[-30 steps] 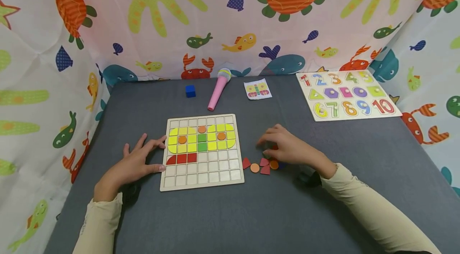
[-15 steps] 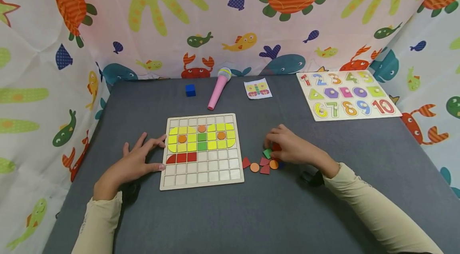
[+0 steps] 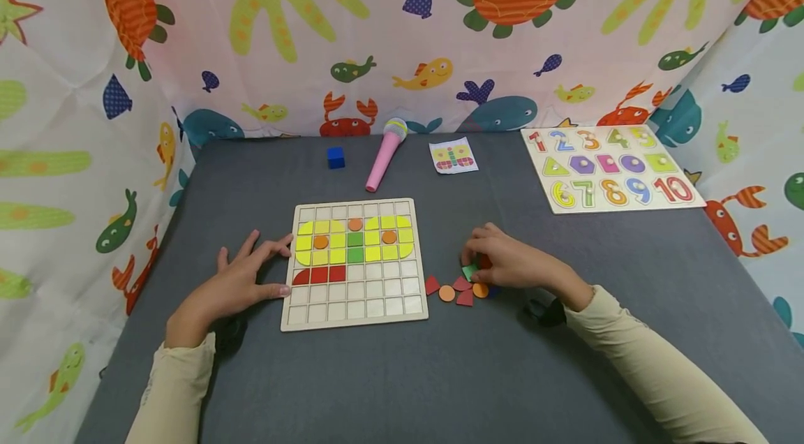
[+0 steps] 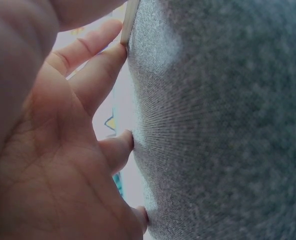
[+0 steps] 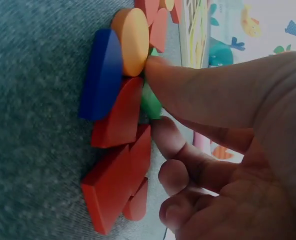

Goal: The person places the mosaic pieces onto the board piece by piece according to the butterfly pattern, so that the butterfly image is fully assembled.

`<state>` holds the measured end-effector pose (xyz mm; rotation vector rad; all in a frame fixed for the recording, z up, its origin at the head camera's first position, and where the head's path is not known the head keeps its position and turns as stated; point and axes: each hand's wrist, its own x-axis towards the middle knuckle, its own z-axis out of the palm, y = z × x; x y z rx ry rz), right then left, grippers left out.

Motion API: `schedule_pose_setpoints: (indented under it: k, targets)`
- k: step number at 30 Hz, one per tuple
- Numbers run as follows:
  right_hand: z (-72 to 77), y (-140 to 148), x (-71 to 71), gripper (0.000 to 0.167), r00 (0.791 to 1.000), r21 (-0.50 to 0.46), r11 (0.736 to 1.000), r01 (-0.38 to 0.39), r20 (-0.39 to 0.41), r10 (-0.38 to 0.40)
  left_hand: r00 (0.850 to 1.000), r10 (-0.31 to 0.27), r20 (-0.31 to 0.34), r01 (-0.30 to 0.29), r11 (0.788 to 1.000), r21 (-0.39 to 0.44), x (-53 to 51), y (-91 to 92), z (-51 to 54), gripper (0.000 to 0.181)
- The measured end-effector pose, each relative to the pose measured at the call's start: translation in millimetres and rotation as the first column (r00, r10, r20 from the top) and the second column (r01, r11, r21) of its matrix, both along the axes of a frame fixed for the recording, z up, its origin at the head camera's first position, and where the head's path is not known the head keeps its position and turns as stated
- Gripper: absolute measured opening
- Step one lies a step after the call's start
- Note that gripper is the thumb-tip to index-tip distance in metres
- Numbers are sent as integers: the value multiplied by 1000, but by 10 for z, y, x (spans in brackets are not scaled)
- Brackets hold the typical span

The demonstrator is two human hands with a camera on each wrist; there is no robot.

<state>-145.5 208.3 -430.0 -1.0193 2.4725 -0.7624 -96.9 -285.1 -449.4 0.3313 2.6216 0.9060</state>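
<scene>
My left hand rests at the left edge of the wooden grid board, fingers spread, with thumb and index finger touching its rim. Yellow, orange, green and red tiles fill part of its squares. Right of the board, my right hand pinches a small green tile between thumb and index finger. The tile sits tilted among loose pieces. Beside it are an orange disc, a blue piece and several red pieces. My palm hides some of these in the head view.
Behind the board lie a blue cube, a pink toy microphone and a picture card with a butterfly-like pattern. A number puzzle board lies at the back right. A printed curtain borders the table.
My right hand has shifted slightly right and its thumb and index finger have closed on the green tile, which now tilts. The left hand stays at the board's edge.
</scene>
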Motion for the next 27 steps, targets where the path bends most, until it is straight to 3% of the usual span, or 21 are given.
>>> schedule_pose_setpoints:
  k: [7,15,27]
  targets:
    - [-9,-64,-49,16,999,-47,999,23,-33,-24,1000,8,6,-8,1000,-12,-20,-5,-1,62]
    - [42,-274,-117,11,999,-113,992,49,-4,-49,1000,5,0,-5,1000,-2,-18,2,-11,61]
    - [3,-937,-124,9,999,-204,978,-39,8,41,1000,9,5,-9,1000,-3,-26,-7,0,59]
